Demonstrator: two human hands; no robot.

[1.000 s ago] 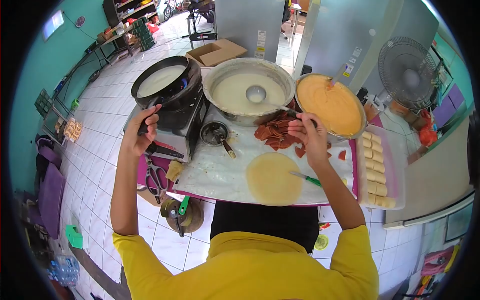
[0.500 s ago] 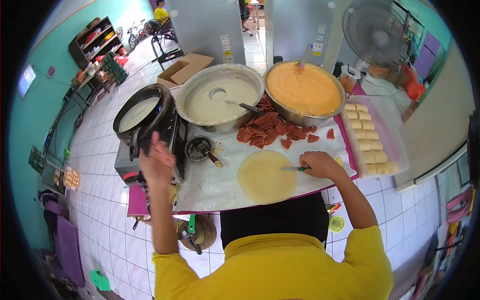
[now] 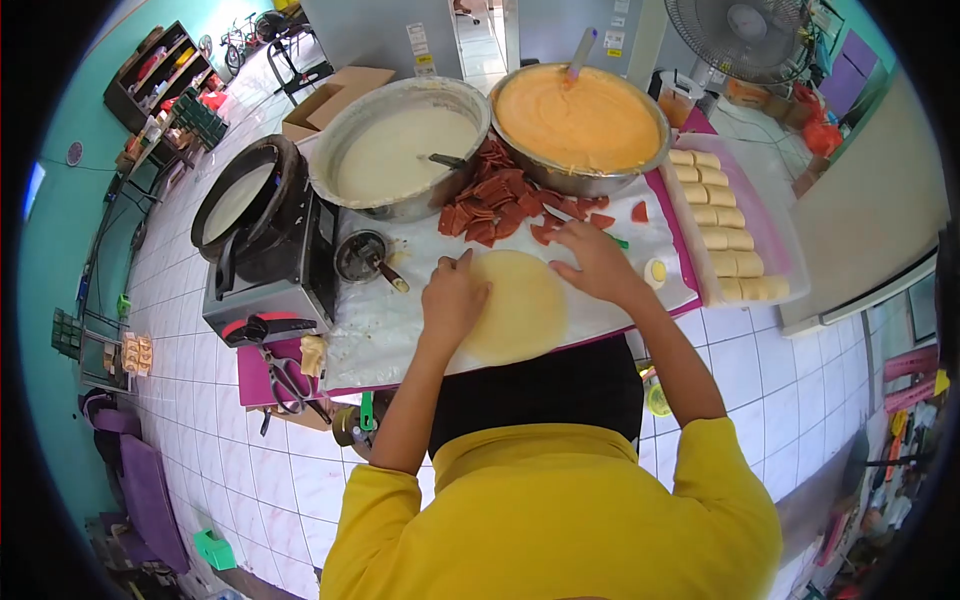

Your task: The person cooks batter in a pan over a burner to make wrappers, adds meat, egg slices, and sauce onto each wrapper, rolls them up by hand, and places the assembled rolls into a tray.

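A round, pale yellow wrapper [image 3: 515,305] lies flat on the white sheet at the table's front. My left hand [image 3: 455,300] rests at its left edge, fingers bent together; whether they pinch the edge is too small to tell. At the upper right edge is my right hand [image 3: 595,260], its fingers apart. Just beyond that hand are red slices [image 3: 490,205] in a loose heap. A green-handled knife [image 3: 620,243] lies there, partly hidden by the hand. Half an egg [image 3: 655,273] sits farther right.
Behind stand a bowl of white batter [image 3: 405,150] and a bowl of orange filling [image 3: 580,120]. A black pan [image 3: 235,205] rests on the stove [image 3: 270,300] at left. Rolls [image 3: 725,215] fill a tray at right. A small dark pot [image 3: 362,257] and scissors [image 3: 285,380] are nearer.
My left hand has moved from the pan handle to the wrapper. My right hand released the ladle, picked up the knife, then set it down by the red slices. The view has shifted.
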